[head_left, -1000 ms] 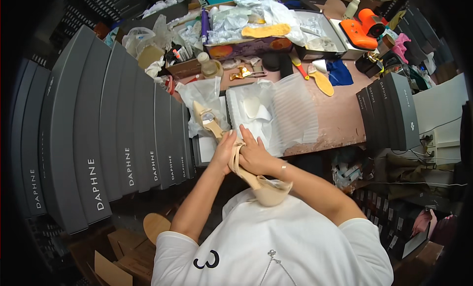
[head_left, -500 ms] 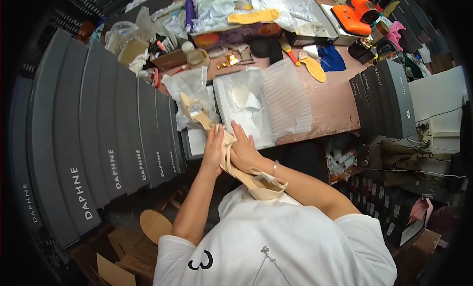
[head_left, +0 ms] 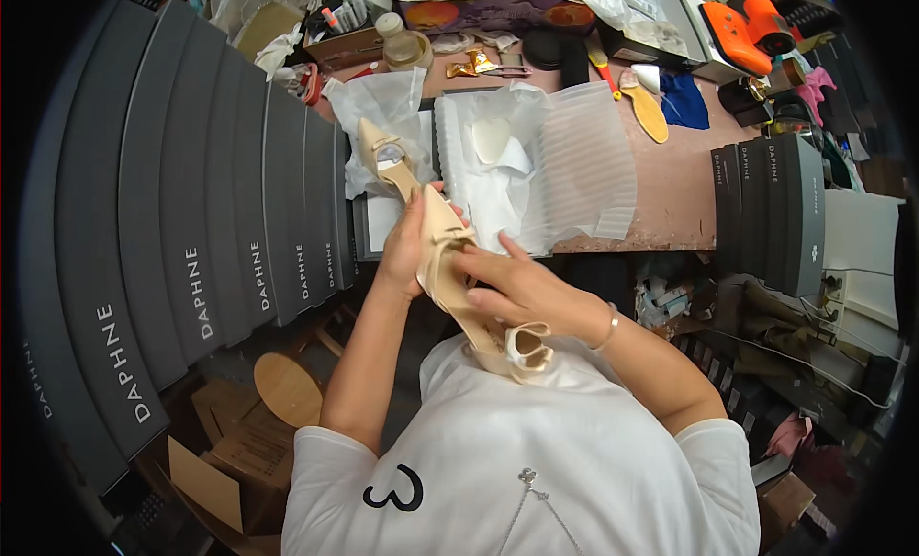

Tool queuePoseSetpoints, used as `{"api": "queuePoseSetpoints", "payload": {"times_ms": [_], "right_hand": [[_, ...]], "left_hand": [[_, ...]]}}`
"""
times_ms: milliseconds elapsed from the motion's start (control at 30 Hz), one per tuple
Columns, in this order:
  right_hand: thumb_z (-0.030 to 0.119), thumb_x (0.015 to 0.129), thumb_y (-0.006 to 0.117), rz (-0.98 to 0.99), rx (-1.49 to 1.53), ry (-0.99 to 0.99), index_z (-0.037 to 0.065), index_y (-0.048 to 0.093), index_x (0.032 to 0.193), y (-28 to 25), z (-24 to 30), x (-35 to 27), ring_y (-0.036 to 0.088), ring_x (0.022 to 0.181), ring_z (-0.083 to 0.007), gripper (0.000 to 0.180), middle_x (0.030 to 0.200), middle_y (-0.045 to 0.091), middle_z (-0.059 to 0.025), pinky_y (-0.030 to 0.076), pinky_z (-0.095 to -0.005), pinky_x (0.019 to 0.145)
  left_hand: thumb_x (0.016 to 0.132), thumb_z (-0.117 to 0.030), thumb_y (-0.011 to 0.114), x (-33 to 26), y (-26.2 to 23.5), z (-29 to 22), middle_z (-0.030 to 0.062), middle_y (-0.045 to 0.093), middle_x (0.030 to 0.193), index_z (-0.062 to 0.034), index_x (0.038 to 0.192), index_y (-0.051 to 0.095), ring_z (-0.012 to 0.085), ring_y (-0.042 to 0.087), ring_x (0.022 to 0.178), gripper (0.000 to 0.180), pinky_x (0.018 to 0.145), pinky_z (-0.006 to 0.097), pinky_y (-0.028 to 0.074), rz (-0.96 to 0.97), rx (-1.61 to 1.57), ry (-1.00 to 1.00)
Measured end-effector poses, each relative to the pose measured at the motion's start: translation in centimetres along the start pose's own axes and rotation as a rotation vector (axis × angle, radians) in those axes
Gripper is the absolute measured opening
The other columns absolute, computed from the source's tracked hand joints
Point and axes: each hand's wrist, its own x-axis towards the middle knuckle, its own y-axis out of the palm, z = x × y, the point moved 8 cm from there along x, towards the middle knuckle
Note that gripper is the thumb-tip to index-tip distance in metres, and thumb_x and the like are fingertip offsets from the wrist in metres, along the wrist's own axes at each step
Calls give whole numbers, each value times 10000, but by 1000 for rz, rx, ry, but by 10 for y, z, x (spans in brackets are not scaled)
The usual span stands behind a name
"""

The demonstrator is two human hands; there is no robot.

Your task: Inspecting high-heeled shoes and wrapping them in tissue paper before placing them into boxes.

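A beige pointed-toe shoe (head_left: pixel 477 318) with thin straps lies slantwise in front of my chest, toe pointing away and heel end near my white shirt. My left hand (head_left: pixel 403 245) is wrapped round its front part from the left side. Over the shoe's opening comes my right hand (head_left: pixel 553 293), fingers apart, with fingertips touching the inside edge behind the toe. Clear wrap and white padding show at the heel strap. Just beyond the left hand, a matching beige shoe (head_left: pixel 373 142) rests on white tissue paper (head_left: pixel 359 101). Beside it stands an open box lined with white tissue (head_left: pixel 498 197).
Dark grey shoe boxes (head_left: pixel 206 202) stand in a tall row at left; several more (head_left: pixel 780 206) sit at the table's right end. Yellow insoles (head_left: pixel 648 113), a blue cloth (head_left: pixel 684 103) and a glass jar (head_left: pixel 402 46) lie farther back. Cardboard cartons (head_left: pixel 254 460) are low at left.
The right hand has lifted from beside the shoe's middle to over its opening. The held shoe has turned slightly more upright in view. My view has tilted lower and shifted left.
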Motion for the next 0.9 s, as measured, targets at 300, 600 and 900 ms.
{"api": "queuePoseSetpoints", "payload": {"times_ms": [300, 600, 900], "right_hand": [[506, 897, 479, -90, -76, -168, -72, 511, 1134, 31, -3, 34, 475, 1039, -458, 626, 1062, 535, -307, 338, -466, 977], [168, 797, 664, -310, -710, 178, 44, 536, 1179, -119, -105, 97, 636, 785, -346, 421, 837, 642, -160, 501, -437, 661], [25, 852, 535, -530, 214, 322, 27, 554, 1108, -123, -88, 45, 645, 604, -168, 256, 717, 637, -94, 513, -307, 553]], "left_hand": [[983, -444, 410, -8, -11, 24, 105, 575, 968, -79, 1319, 379, 191, 601, 836, 497, 767, 327, 516, -136, 170, -17], [934, -556, 403, -28, 41, 44, 195, 462, 1326, -84, 1423, 292, 357, 547, 1123, 689, 876, 465, 510, 111, -471, -117], [933, -603, 345, -34, 7, 51, 122, 503, 1278, -47, 1369, 367, 258, 526, 1103, 707, 901, 431, 465, -201, -399, 47]]}}
